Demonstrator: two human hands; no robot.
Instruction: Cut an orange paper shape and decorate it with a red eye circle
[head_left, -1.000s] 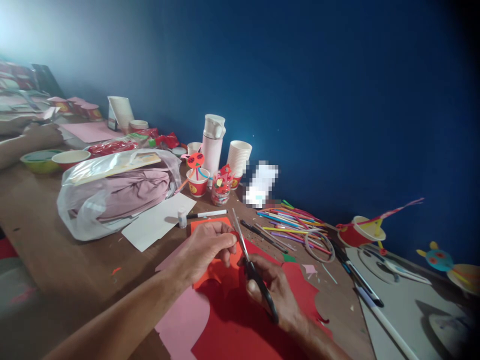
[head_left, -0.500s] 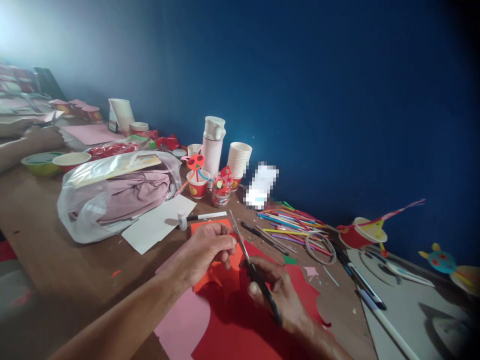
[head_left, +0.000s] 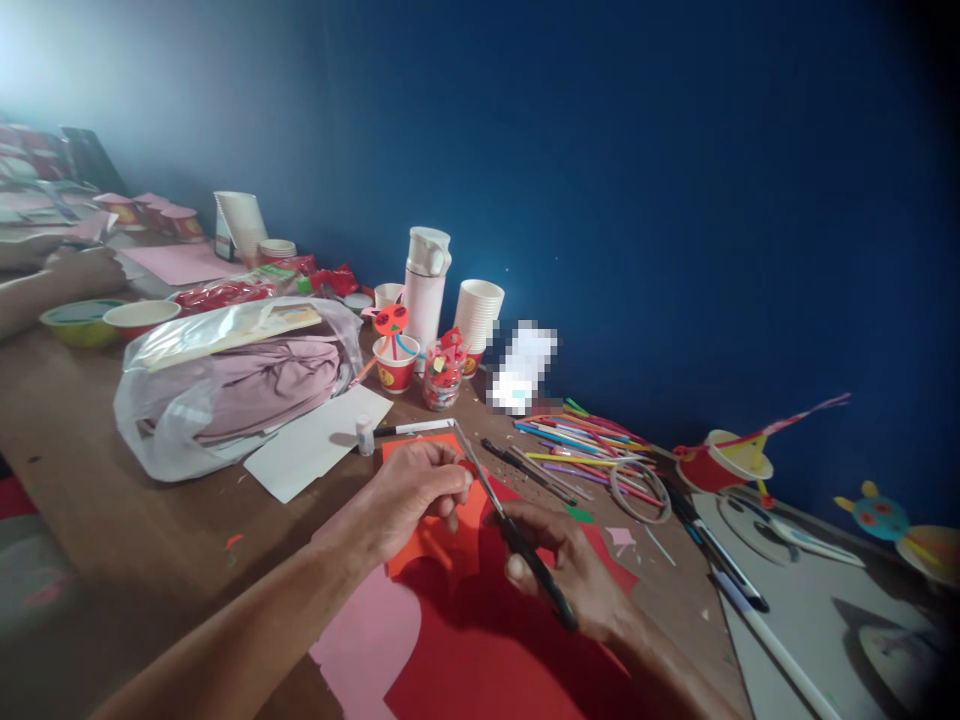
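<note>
My left hand (head_left: 420, 500) is closed in a pinch on a small piece of red paper (head_left: 468, 467), mostly covered by the fingertips. My right hand (head_left: 577, 565) grips a pair of scissors (head_left: 516, 535) by its black handles. The blades point up and away from me and lie close beside the red piece; whether they touch it I cannot tell. Below both hands are a large red sheet (head_left: 480, 660) with curved cut edges, an orange sheet (head_left: 409, 455) and a pink sheet (head_left: 367, 640).
Beyond the hands lie a glue stick (head_left: 364, 436), a marker (head_left: 416, 428) and many coloured sticks (head_left: 577, 440). A plastic bag (head_left: 240, 390) stands left. Decorated cups (head_left: 396, 365), a white flask (head_left: 426, 290) and stacked cups (head_left: 478, 315) line the wall. Another person's hands (head_left: 82, 270) are far left.
My right hand and the scissors have shifted slightly to the right, the handles swinging outward. The left hand keeps its pinch on the red piece in nearly the same place.
</note>
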